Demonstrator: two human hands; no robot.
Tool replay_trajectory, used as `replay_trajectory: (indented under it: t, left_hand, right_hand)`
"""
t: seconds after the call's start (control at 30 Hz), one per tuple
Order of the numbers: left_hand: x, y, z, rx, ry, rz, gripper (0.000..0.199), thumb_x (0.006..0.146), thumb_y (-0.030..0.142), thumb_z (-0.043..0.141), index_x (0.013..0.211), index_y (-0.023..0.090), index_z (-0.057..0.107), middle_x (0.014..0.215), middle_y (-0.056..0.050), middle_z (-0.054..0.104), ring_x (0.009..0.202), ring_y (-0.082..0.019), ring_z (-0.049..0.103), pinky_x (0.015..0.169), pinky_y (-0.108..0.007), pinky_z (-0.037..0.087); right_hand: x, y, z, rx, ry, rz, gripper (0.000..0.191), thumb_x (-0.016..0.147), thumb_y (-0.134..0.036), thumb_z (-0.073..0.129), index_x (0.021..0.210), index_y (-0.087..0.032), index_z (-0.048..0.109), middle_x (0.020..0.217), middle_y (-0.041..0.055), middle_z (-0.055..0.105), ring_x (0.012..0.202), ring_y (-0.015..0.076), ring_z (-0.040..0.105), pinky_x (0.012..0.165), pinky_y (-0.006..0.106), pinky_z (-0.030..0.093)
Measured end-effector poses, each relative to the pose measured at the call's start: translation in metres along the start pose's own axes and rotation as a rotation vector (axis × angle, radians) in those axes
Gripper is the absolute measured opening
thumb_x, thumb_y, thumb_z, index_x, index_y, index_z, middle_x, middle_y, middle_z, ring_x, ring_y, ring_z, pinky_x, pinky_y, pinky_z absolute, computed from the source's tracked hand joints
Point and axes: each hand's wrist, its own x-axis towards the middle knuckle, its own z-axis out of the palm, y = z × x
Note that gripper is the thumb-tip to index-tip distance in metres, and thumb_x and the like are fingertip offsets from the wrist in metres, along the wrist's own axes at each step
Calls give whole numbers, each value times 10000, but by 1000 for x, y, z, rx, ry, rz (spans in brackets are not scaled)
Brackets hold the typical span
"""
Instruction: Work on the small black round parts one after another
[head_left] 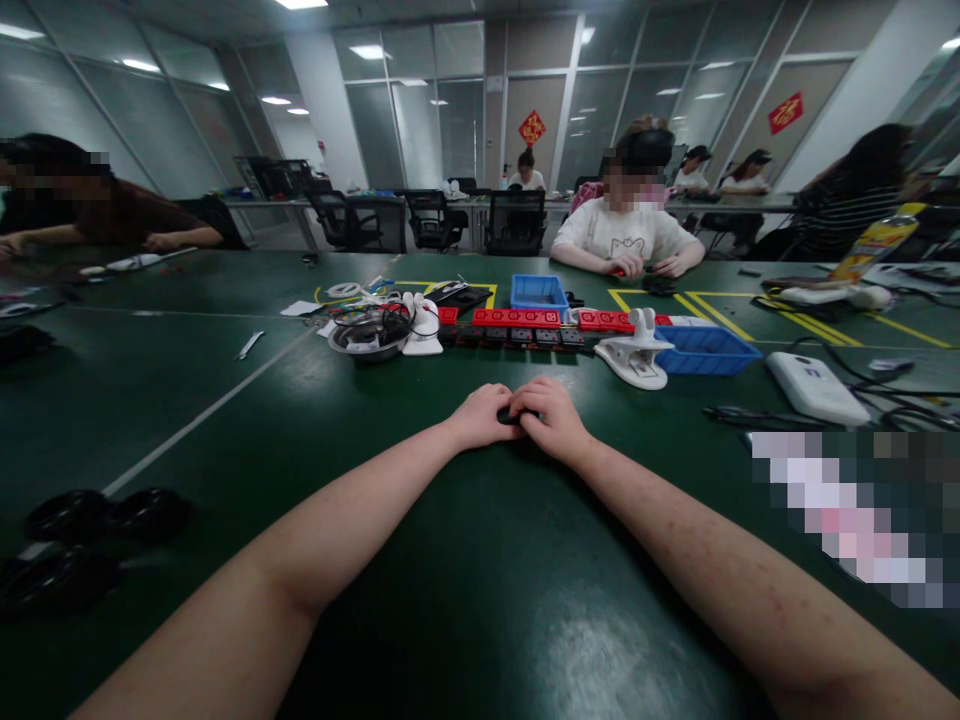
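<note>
In the head view my two hands meet over the green table, with a small black round-edged piece between them. My left hand closes on its left side, fingers bent around it. My right hand grips the piece from the right, fingers curled over the top. Most of the piece is covered by fingers, so its exact kind cannot be made out. Beyond my hands lies a row of red and black socket-like modules.
A metal bowl with dark parts, white clip stands, blue bins and a white power bank with cables surround the modules. Black rings lie at left, a small wrench farther up. A co-worker sits opposite.
</note>
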Motion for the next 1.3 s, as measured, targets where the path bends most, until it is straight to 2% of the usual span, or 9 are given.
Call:
replay_trajectory:
  t: [0.13,0.3,0.57,0.97,1.07,1.2,1.3]
  left_hand:
    - [-1,3,-2,-6,-14,-2,323,665,444,634,835,176,574,937,-41,565,894,-218,523,815,-344,430]
    - [-3,10,-5,7,-11,-34,548,617,505,661,1039,184,523,1031,-61,549,964,-246,506,853,-382,411]
    - [-4,16,-6,122,96,-113,539,604,580,648,930,171,519,925,-51,544,895,-240,514,830,-383,406]
    - [-3,20,-3,140,64,-124,408,648,534,631,833,174,590,858,-50,577,868,-242,530,848,-393,385]
    - [-3,18,-4,110,46,-107,360,652,480,640,834,174,587,850,-42,571,859,-235,530,827,-381,407]
    - [-2,11,-6,19,-3,-46,319,661,415,642,876,185,591,908,-36,565,887,-219,521,812,-346,430]
    - [-2,5,-8,-39,-39,3,243,662,397,648,801,201,614,964,-24,564,940,-210,507,857,-334,411]
  right_hand:
    - [-1,-4,-1,-37,33,-11,188,671,-134,425,714,-202,594,830,30,631,839,216,500,797,371,348]
    - [0,-6,1,-155,150,112,126,749,-251,458,800,-186,553,837,65,570,826,224,495,762,358,370]
    - [0,2,4,-286,150,273,218,791,-400,492,785,-184,509,759,44,536,737,206,487,677,319,368]
    - [4,3,4,-275,99,295,228,755,-396,573,665,-192,527,680,18,566,680,182,496,640,297,353]
    - [3,5,2,-228,102,266,198,746,-374,581,679,-189,557,698,26,579,706,189,503,658,307,366]
    - [2,5,-2,-88,64,110,114,751,-251,525,727,-195,621,770,31,619,757,192,515,719,331,379]
    - [1,3,-3,-11,23,9,185,716,-162,461,683,-202,638,784,25,644,778,194,517,755,347,375]
